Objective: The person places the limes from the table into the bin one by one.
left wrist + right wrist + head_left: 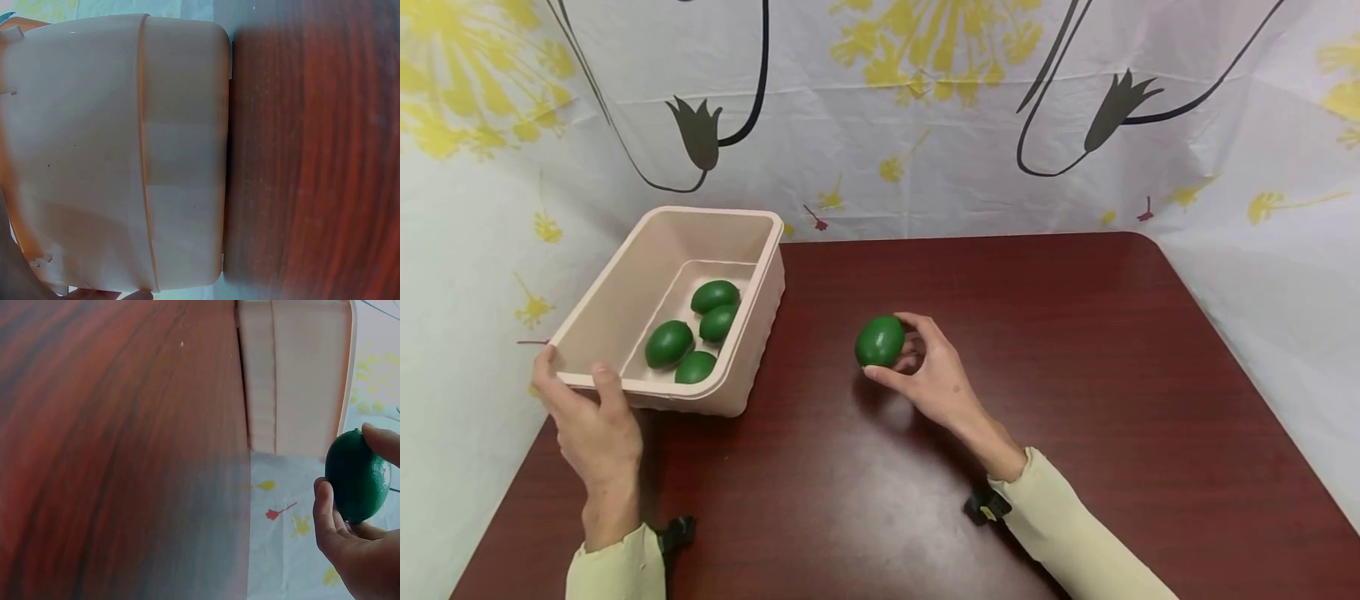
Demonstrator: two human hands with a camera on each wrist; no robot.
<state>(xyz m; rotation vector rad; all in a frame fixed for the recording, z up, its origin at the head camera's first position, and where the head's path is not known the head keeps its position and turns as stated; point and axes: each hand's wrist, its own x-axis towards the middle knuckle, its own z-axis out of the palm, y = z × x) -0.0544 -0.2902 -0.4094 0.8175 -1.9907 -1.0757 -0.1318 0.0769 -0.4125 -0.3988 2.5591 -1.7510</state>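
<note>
A glossy green lime (880, 342) is held by my right hand (936, 379) above the middle of the table, pinched between thumb and fingers. In the right wrist view the lime (356, 478) stands roughly upright, its small tip at the top. My left hand (597, 429) grips the near left corner of a beige plastic bin (767, 292), thumb over the front rim and other fingers around the outside. Several more limes (668, 344) lie inside on the bin's floor, grouped toward its right side. The bin's outer wall (81, 144) fills much of the left wrist view.
Both hands are over a dark red wooden table (1030, 333) with a rounded far corner. Behind it hangs a white cloth (955, 167) with yellow and grey flower prints. The bin stands at the table's far left.
</note>
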